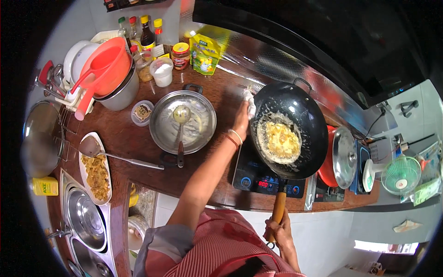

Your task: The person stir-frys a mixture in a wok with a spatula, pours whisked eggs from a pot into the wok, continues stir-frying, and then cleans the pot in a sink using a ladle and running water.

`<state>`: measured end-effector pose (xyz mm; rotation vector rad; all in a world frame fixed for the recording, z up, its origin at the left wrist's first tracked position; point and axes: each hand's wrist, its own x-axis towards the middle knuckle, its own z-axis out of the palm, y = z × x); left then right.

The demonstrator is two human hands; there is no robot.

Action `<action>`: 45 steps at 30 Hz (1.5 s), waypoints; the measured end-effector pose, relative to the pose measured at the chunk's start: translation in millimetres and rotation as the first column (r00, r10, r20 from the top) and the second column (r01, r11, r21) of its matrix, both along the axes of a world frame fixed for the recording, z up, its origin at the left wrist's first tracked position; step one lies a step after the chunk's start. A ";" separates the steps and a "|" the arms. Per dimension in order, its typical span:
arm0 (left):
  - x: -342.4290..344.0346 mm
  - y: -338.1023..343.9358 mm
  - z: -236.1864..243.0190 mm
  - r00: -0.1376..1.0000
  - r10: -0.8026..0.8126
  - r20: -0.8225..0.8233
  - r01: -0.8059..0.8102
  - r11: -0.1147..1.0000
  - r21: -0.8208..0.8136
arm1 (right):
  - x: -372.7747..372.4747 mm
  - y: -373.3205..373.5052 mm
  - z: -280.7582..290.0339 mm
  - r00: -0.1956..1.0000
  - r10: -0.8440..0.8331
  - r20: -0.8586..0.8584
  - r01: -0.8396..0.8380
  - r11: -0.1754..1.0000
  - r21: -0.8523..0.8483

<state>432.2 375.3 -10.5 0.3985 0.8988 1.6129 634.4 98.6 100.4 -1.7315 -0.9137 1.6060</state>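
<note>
A black wok (314, 138) with a wooden handle sits over an induction cooker (246, 182), with a yellow frying mixture (279, 138) bubbling at its middle. My left hand (241, 117) is closed on a white cloth (250, 104) at the wok's left rim. My right hand (281, 233) is wrapped round the wooden handle (279, 207). Left of the wok stands a steel pot (164, 129) smeared with pale batter, a ladle (181, 136) resting in it. Further left, an oval plate (98, 182) holds browned food, and a long spatula (134, 162) lies across it.
Bottles (147, 34), jars, stacked red and grey bowls (106, 64) crowd the back left. A steel sink (85, 217) is at lower left. A black range hood (314, 32) overhangs the back. A lidded red pot (341, 157) and a small fan (400, 175) stand at right.
</note>
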 end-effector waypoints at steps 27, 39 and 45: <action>-20.1 -59.2 20.0 0.841 0.301 -0.449 -0.265 0.954 0.143 | 0.0 7.0 11.5 0.995 -0.085 -0.054 0.082 0.995 -0.060; -95.1 152.6 -90.1 -0.473 -0.266 -0.840 -0.225 0.958 -0.177 | 9.5 6.2 9.0 0.990 -0.099 -0.104 0.087 0.990 -0.112; -81.5 120.3 -91.4 -0.558 -0.137 -0.818 -0.141 0.988 -0.069 | 11.4 6.6 7.9 0.993 -0.073 -0.095 0.068 0.996 -0.050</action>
